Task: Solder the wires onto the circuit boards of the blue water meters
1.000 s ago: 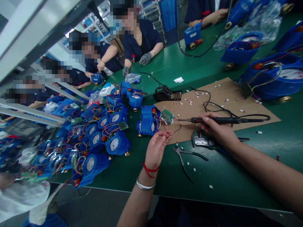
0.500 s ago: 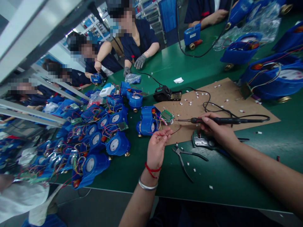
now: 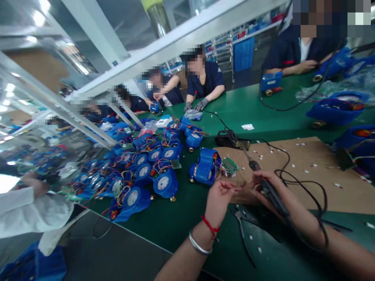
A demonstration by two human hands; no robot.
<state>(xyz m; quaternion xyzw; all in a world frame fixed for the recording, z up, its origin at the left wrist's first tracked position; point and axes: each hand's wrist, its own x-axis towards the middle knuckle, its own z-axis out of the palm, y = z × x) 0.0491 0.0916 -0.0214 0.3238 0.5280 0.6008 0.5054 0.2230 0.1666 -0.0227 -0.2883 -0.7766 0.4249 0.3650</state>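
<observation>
The left fingers (image 3: 231,187) are pinching narrowly on what looks like a thin wire, beside an open blue meter (image 3: 206,168) on the green bench (image 3: 175,220). The right fingers (image 3: 259,175) are gripping a soldering iron (image 3: 269,193), its tip pointing at the tray of a black stand (image 3: 225,138). Work on this meter seems partway: coloured wires are already running towards its green circuit board (image 3: 230,166), but the board is lying outside the housing. Whether any joint is finished is staying too small to tell. The meter's blue casing is looking glossy, with a brass fitting showing.
</observation>
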